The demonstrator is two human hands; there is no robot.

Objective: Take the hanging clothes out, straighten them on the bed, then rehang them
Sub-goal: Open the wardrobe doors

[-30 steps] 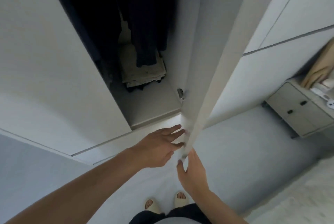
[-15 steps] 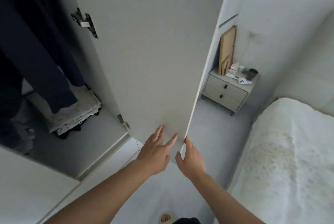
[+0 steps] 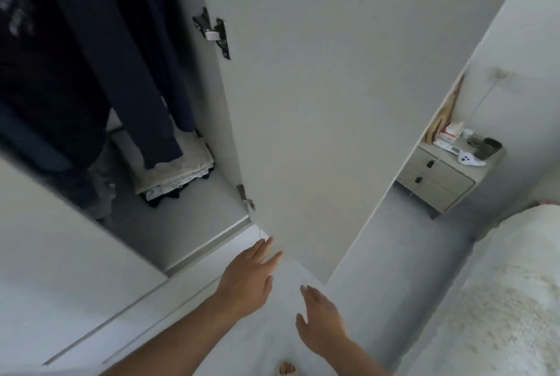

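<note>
I have the wardrobe door (image 3: 318, 103) swung much wider than it stood half a second ago, and a second ago it was barely edge-on to me. My left hand (image 3: 247, 280) lies flat with straight fingers, its fingertips at the door's lower corner; I cannot tell for sure whether they press it or have just left it. My right hand (image 3: 322, 322) has come off the door edge it was touching before and now hangs apart from it, fingers relaxed and spread, holding nothing.

With the door out of the way, the hanging clothes (image 3: 100, 51) are exposed on the left inside the wardrobe: dark garments, their hems dropping down to a folded stack of pale cloth (image 3: 172, 169) on the wardrobe floor. I judge the opening step is all but done, and the reach for a hanger comes next. None of the clothes is out yet.

The view has also turned rightward since the earlier pictures. The bed (image 3: 500, 300) shows at the lower right, near me, and a bedside cabinet (image 3: 439, 178) stands past the door.
</note>
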